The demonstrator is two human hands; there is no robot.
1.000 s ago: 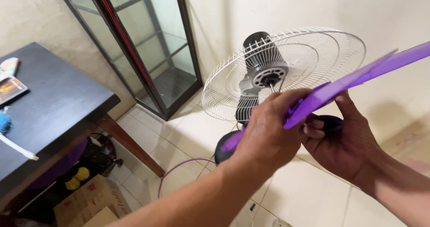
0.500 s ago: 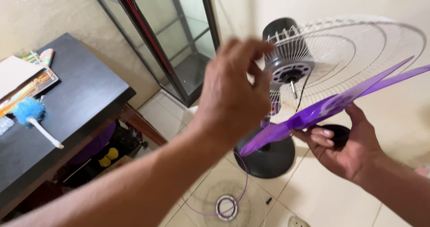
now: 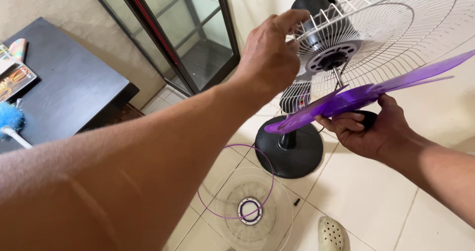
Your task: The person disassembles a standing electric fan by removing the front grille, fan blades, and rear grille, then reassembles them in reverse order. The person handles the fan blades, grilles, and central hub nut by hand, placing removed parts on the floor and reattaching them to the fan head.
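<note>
The purple fan blade [image 3: 366, 95] sits tilted in the right hand [image 3: 376, 127], fingers [image 3: 341, 124] closed round its dark hub just below the motor shaft [image 3: 338, 75], while the left hand [image 3: 269, 53] has its fingers curled onto the white rear grille [image 3: 396, 38] beside the black motor housing [image 3: 316, 1]. To seat it cleanly, the judgement here is to steady the grille, square the hub to the shaft and push straight, not at this slant. No containers in play: the front grille [image 3: 247, 211] and purple rim ring [image 3: 235, 181] lie on the tiled floor [image 3: 366, 201] by the round base [image 3: 289, 149], desk [image 3: 64, 87] well apart.
</note>
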